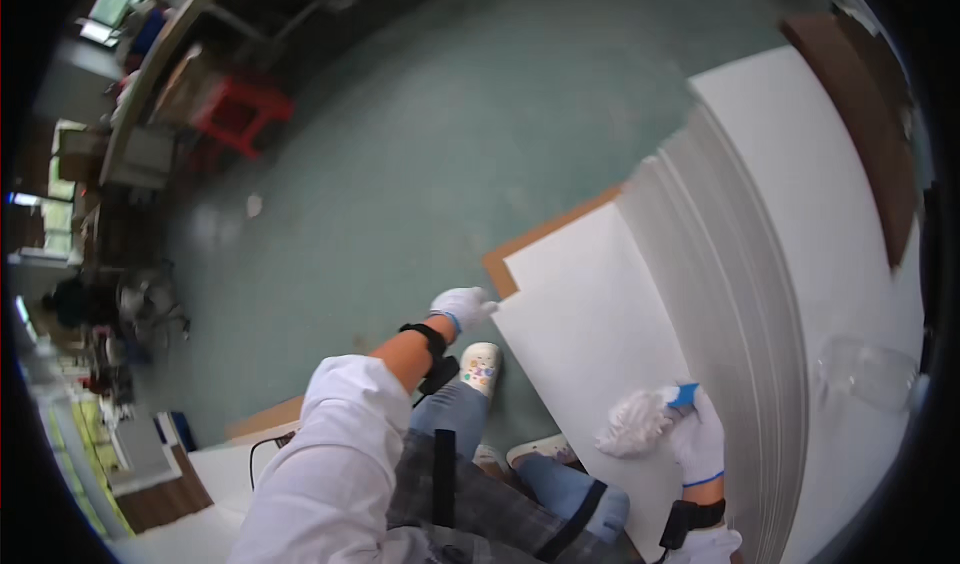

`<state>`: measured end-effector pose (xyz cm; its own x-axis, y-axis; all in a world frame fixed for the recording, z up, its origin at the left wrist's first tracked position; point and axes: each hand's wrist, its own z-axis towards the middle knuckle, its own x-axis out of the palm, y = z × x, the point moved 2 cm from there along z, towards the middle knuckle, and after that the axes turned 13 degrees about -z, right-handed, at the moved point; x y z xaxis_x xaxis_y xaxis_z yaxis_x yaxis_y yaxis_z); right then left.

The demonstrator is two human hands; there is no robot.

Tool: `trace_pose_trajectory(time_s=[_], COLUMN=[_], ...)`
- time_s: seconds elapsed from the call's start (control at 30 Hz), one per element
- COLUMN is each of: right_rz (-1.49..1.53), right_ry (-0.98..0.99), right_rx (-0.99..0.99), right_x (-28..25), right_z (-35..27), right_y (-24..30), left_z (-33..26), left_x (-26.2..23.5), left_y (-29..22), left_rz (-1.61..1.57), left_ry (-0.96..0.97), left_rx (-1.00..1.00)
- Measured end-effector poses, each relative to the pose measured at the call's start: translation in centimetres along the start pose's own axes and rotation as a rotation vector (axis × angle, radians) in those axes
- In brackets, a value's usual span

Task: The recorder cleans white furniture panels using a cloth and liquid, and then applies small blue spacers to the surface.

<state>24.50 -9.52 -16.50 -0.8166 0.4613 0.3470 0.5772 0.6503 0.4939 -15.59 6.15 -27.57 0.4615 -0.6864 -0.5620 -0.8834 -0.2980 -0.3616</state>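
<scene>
My left hand, in a white glove, grips the corner of a large white sheet that leans against a tall stack of white sheets. On the lower part of that sheet, my right hand, also gloved, presses a crumpled white cloth. A small blue object shows at the fingers of the right hand. A black band sits on each wrist. My legs in jeans and white shoes stand just left of the sheet.
A brown board lies under the sheets on the green floor. A clear plastic bottle lies on top of the stack. A red stool and shelves stand at the far left. More boards lie at lower left.
</scene>
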Motion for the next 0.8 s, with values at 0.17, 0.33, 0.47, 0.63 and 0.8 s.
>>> trace_pose_trajectory(time_s=[0.17,0.33,0.47,0.63,0.8], right_rz=[-0.277,-0.221,-0.266,-0.318,-0.458], right_ry=[-0.009,0.206,0.102,0.168,0.215], right_rx=[-0.056,-0.043,-0.182,-0.234,-0.297], right_x=[-0.7,2.2,0.9,0.5,-1.2], right_z=[9.2,16.3,19.6,14.5,12.0], right_y=[-1.1,-2.1,-3.3,-1.0,-0.4], left_z=[2.6,5.0,6.7,6.2,2.0], left_x=[3.6,5.1,5.6,5.3,2.9], left_y=[0.7,4.1,3.9,3.2,2.6], left_rz=[0.024,-0.060,-0.164,-0.126,-0.154], left_ry=[0.102,0.121,0.249,0.247,0.094], left_rx=[0.089,0.048,0.108,0.181,0.233])
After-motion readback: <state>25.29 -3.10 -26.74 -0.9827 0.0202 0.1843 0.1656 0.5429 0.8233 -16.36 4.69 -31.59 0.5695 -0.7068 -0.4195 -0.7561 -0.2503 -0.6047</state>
